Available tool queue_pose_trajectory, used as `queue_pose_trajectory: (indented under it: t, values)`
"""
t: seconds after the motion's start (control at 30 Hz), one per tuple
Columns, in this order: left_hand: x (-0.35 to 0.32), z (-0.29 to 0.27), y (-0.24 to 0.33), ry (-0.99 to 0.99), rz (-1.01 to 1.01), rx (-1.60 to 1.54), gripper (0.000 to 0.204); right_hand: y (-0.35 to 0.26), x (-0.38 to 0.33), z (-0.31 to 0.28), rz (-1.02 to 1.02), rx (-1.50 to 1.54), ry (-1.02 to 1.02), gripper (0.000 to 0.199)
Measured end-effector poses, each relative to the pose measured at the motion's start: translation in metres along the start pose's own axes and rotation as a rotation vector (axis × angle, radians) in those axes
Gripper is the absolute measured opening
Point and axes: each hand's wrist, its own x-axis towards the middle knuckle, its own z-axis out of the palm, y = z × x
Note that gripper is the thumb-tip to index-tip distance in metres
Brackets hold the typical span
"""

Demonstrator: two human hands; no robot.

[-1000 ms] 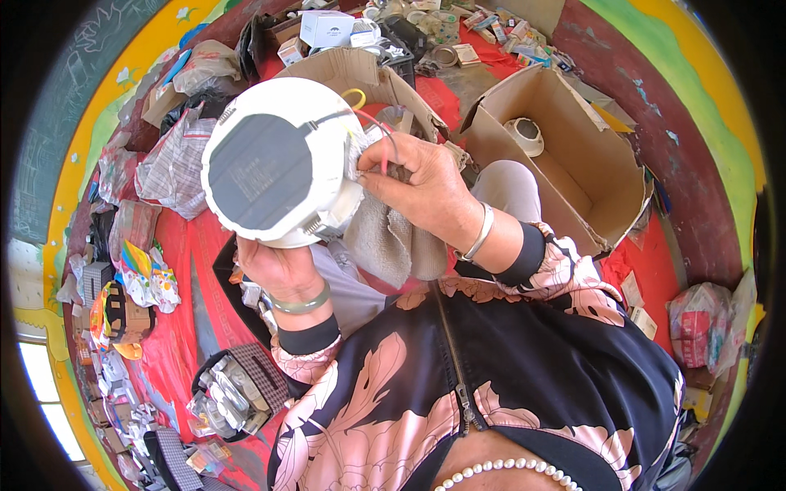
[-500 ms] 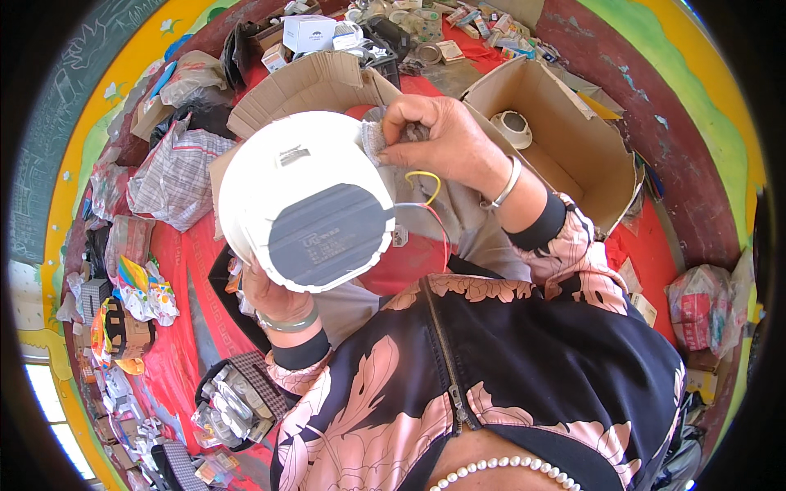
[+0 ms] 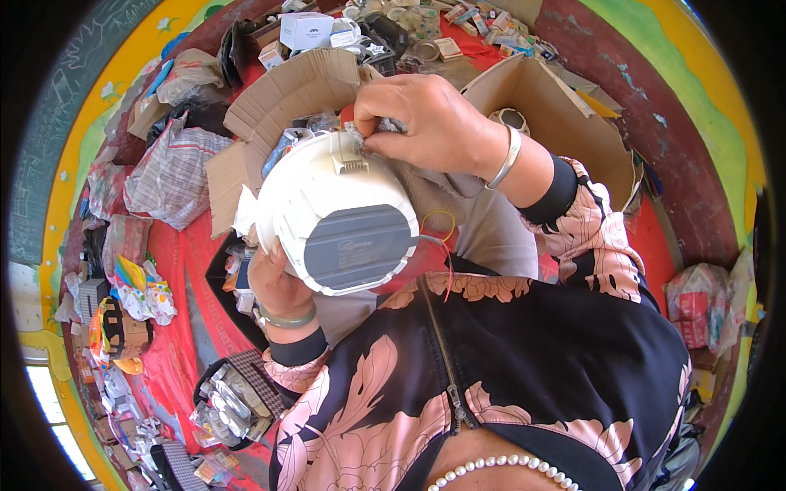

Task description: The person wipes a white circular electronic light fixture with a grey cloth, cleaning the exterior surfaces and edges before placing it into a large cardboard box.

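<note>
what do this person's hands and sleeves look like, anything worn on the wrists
Both hands are gloveless. The left hand has a rounded greyish-green bangle at its wrist; the right hand has a flatter silver-coloured band. The long sleeves are black with a large pink leaf-like print, ending in plain black cuffs.

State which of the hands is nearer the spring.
Right: the right hand is just above the spring in view; the left hand holds the white housing lower, farther left.
</note>
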Motion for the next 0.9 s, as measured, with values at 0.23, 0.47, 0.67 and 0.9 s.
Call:
queue_pose_trajectory:
  t: [0.23,0.47,0.67,0.9]
  values:
    - [0.005,0.01,0.006,0.01,-0.014,-0.018,0.047,0.045,-0.004,-0.034,0.432,-0.129,0.165,0.017]
    - [0.011,0.034,0.006,0.076,-0.104,0.252,0.048,0.064,-0.003,-0.074,0.643,0.694,0.282,0.015]
    - [0.019,0.051,-0.003,0.011,-0.114,0.254,0.047,0.004,0.021,0.013,0.477,0.311,0.367,0.031]
    - [0.018,0.054,-0.004,0.074,-0.079,0.304,0.045,-0.019,-0.003,0.057,0.075,-0.026,0.154,0.035]
